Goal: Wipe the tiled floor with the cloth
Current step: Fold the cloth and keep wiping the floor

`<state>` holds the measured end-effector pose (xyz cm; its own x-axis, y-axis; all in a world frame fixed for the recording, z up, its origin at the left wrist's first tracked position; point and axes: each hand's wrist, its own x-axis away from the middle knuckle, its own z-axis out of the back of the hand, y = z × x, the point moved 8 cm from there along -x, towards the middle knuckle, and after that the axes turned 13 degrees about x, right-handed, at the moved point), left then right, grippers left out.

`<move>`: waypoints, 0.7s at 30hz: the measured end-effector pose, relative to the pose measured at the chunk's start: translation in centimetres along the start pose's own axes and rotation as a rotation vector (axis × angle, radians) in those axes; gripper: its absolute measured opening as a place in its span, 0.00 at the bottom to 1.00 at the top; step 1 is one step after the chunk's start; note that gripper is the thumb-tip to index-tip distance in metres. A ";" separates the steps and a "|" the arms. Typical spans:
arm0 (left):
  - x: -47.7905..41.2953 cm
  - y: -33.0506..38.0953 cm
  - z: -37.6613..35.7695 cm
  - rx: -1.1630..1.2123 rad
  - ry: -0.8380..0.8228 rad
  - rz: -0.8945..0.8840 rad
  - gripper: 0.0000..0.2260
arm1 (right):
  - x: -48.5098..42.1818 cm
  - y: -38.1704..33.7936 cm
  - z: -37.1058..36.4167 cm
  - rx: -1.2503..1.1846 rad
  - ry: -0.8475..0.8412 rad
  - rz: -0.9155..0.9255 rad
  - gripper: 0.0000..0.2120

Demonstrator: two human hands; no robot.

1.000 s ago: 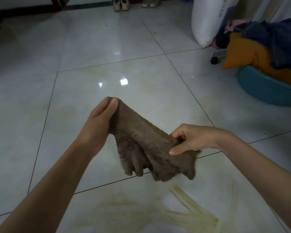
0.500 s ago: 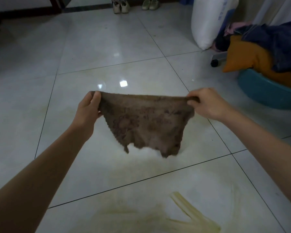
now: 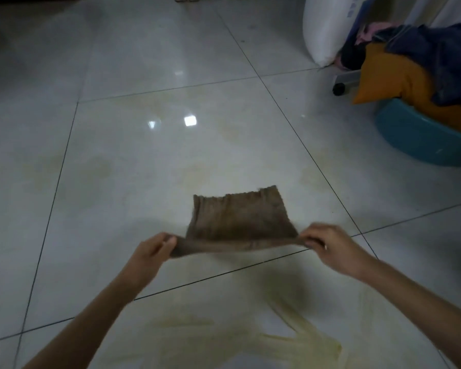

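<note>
A brown cloth (image 3: 238, 219) is stretched out flat just above the pale glossy tiled floor (image 3: 144, 169), its far edge pointing away from me. My left hand (image 3: 152, 251) pinches its near left corner. My right hand (image 3: 328, 243) pinches its near right corner. Yellowish smeared streaks (image 3: 298, 339) mark the tile closest to me, and fainter yellow stains show on the tile under and beyond the cloth.
At the right stands a teal basin (image 3: 421, 139) heaped with orange and dark blue clothes (image 3: 410, 70). A white sack (image 3: 328, 27) leans behind it. Shoes sit at the far top edge.
Both hands have spread the cloth from a bunched bundle to full width, then swung it down and forward so it lies nearly flat over the floor, lower and closer to me.
</note>
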<state>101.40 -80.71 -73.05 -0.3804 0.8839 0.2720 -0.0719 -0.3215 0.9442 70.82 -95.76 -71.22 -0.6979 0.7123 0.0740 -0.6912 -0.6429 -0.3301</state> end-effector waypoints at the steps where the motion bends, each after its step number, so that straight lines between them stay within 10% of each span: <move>1: 0.8 -1.9 -0.4 -0.072 -0.026 0.040 0.11 | 1.2 0.4 -2.3 0.007 -0.073 -0.019 0.08; 12: 4.2 -8.9 -2.6 -0.429 -0.264 0.221 0.09 | 5.8 1.2 -10.0 0.006 -0.427 -0.014 0.06; 21: -5.9 -5.6 -0.5 -0.305 0.057 0.138 0.07 | -3.7 5.6 -4.8 -0.076 -0.103 -0.280 0.02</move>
<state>103.58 -84.33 -80.00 -0.4563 0.8073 0.3743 -0.2852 -0.5311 0.7979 70.38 -100.63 -77.84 -0.5005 0.8239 0.2661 -0.8460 -0.4002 -0.3523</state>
